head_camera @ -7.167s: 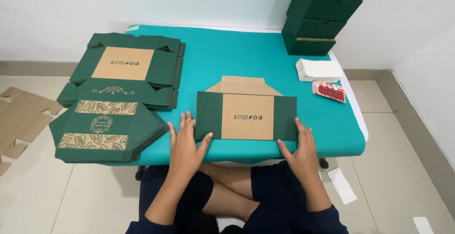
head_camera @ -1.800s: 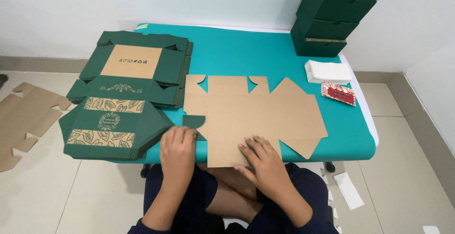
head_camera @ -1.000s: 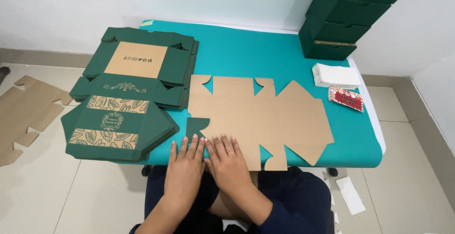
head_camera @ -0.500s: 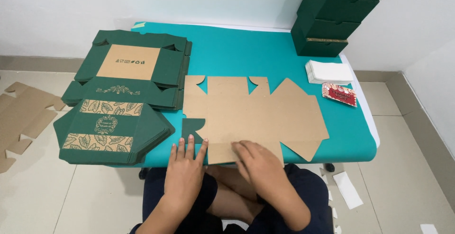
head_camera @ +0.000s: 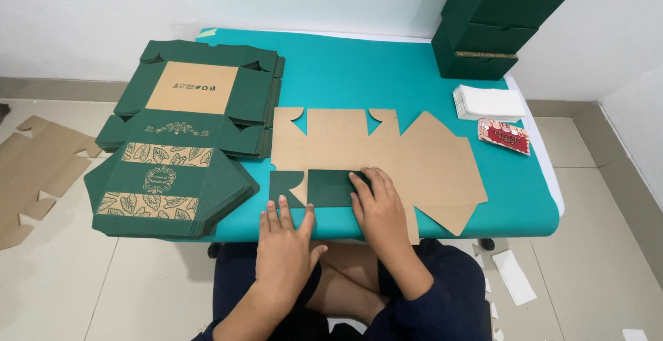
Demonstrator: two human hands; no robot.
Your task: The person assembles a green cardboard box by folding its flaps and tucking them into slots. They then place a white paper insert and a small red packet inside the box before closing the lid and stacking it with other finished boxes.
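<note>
Flat-palmed, both hands pressing, nothing actually gripped.
Right hand pins the folded green flap onto the brown blank at the table edge; left hand steadies just beside it. Green stack waits left.

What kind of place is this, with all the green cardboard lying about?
Probably a small packing or box-making workspace, perhaps in a home or back room. A stack of flat green box blanks lies on a teal table, finished green boxes are piled by the wall, and cardboard offcuts litter the tiled floor.
</note>
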